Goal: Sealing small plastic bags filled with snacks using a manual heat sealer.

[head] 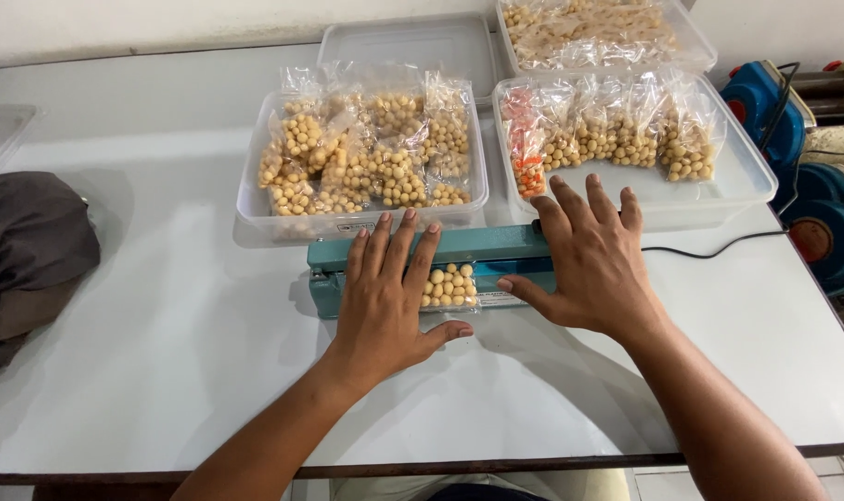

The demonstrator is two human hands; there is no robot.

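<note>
left hand [382,292]: flat, fingers spread, laid on the sealer [482,252] bar, pressing it down
right hand [596,255]: flat, spread, pressed on the bar too
bag [448,287]: clamped under the bar, between the hands
tubs [255,199]: filled bags kept behind

Dark cloth [27,250], blue machines [816,176], perhaps motors.

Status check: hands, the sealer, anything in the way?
Left hand and right hand flat on teal sealer, pressing. Small bag of beans under its bar. Two trays close behind.
</note>
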